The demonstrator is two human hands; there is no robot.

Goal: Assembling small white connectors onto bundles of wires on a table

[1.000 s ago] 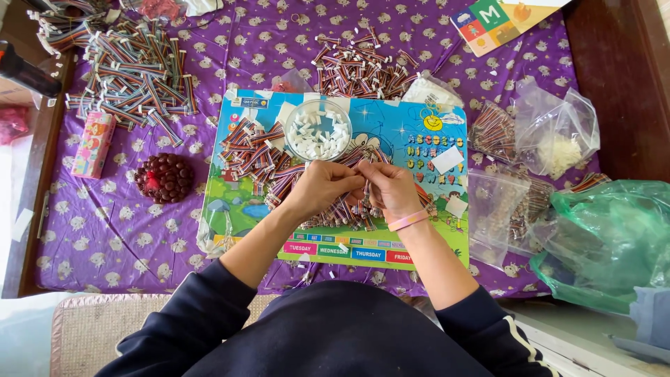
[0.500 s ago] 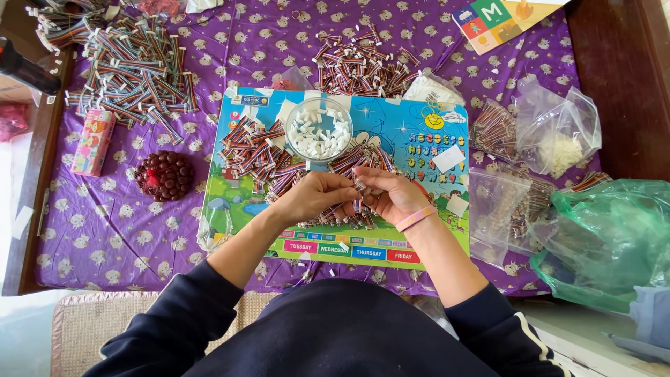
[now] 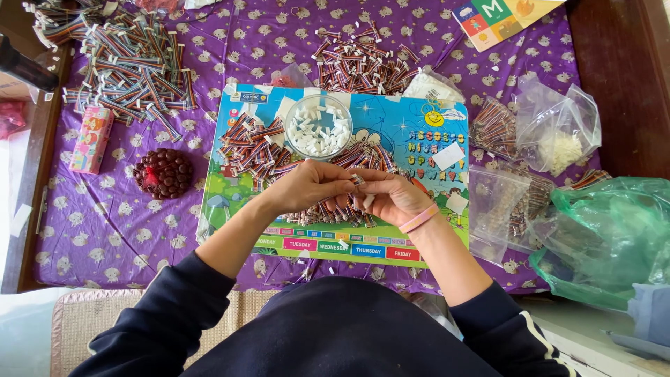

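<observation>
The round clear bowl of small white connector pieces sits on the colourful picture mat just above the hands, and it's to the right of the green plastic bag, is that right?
Not quite. The round clear bowl of small white connector pieces does sit on the colourful picture mat just above both hands, but it lies to the left of the green plastic bag, which is at the table's right edge. The head view shows this.

Bright, even daylight, soft short shadows under the forearms, mild glare on the clear plastic bags [image 3: 558, 129] at right, sharp focus, slight wide-angle bending at edges
</observation>
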